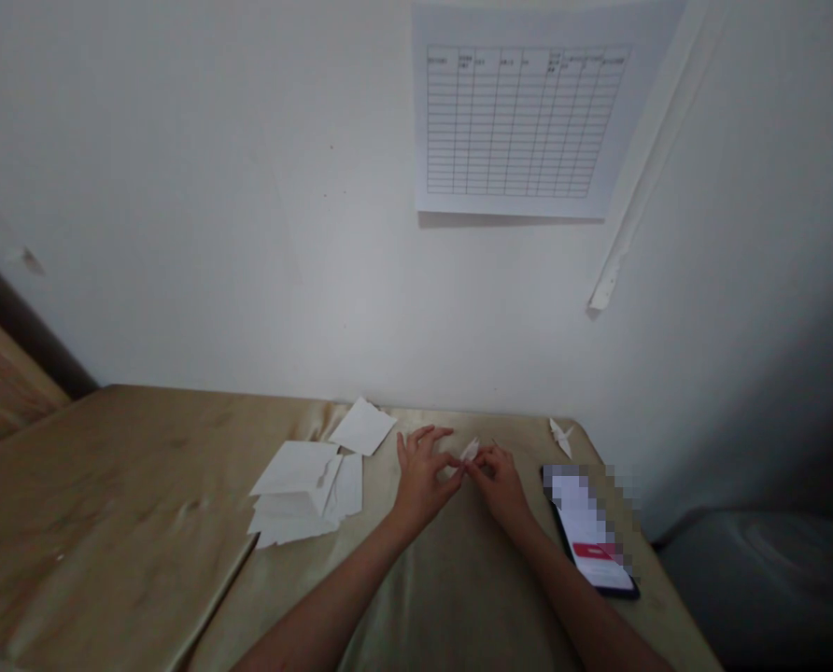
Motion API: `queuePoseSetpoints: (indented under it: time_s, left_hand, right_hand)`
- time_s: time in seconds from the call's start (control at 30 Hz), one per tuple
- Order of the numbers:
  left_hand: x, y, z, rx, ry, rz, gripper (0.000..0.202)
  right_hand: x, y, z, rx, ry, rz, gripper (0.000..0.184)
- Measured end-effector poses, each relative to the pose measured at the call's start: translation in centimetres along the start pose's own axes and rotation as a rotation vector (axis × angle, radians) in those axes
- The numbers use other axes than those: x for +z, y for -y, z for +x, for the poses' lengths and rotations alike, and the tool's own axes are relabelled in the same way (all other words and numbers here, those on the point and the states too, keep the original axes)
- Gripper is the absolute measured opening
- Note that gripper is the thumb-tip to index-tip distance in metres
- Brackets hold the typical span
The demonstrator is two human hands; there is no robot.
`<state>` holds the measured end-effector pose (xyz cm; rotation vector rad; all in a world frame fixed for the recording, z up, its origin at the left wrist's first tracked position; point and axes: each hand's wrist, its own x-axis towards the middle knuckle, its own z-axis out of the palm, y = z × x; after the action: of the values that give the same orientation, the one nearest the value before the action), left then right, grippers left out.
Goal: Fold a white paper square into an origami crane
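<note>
My left hand (422, 478) and my right hand (499, 482) meet over a tan cloth-covered table (129, 523), near its far edge. Between their fingertips they pinch a small folded white paper piece (469, 450). The left thumb and forefinger grip its left side while the other left fingers stretch out. My right hand's fingers are curled on the piece's right side. A loose pile of white paper sheets (304, 495) lies just left of my left hand.
A finished white paper crane (561, 435) stands at the table's far right corner. A phone (591, 541) with a lit screen lies right of my right arm. A printed grid chart (521, 117) hangs on the white wall behind.
</note>
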<state>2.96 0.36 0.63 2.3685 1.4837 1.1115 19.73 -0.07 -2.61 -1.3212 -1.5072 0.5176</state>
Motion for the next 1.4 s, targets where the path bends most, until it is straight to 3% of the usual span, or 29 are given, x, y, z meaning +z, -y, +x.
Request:
queuePoseSetpoints:
  time_s: [0.3, 0.5, 0.63, 0.77, 1.13, 1.4]
  left_hand:
    - [-0.1, 0.0, 0.1, 0.021, 0.009, -0.001, 0.003]
    - [-0.4, 0.3, 0.3, -0.009, 0.002, 0.028, 0.008]
    - [-0.9, 0.6, 0.4, -0.016, 0.012, 0.073, 0.010]
    - [-1.2, 0.8, 0.5, 0.017, 0.031, 0.110, 0.010]
    - [-1.6, 0.9, 0.7, 0.044, 0.113, 0.115, 0.008]
    - [-1.6, 1.1, 1.0, -0.040, 0.179, 0.049, 0.008]
  right_hand:
    - [-0.2, 0.0, 0.1, -0.054, -0.003, -0.059, 0.030]
    - [-1.7, 0.4, 0.6, -0.208, -0.143, -0.201, 0.030]
    - [-2.7, 0.5, 1.1, -0.409, -0.032, -0.355, 0.017]
    - [-2.9, 0.5, 1.2, -0.490, 0.077, -0.409, 0.010]
    - [-2.6, 0.6, 1.1, -0.308, 0.175, -0.301, 0.010]
    - [-2.1, -0.1, 1.1, -0.155, 0.095, -0.186, 0.007]
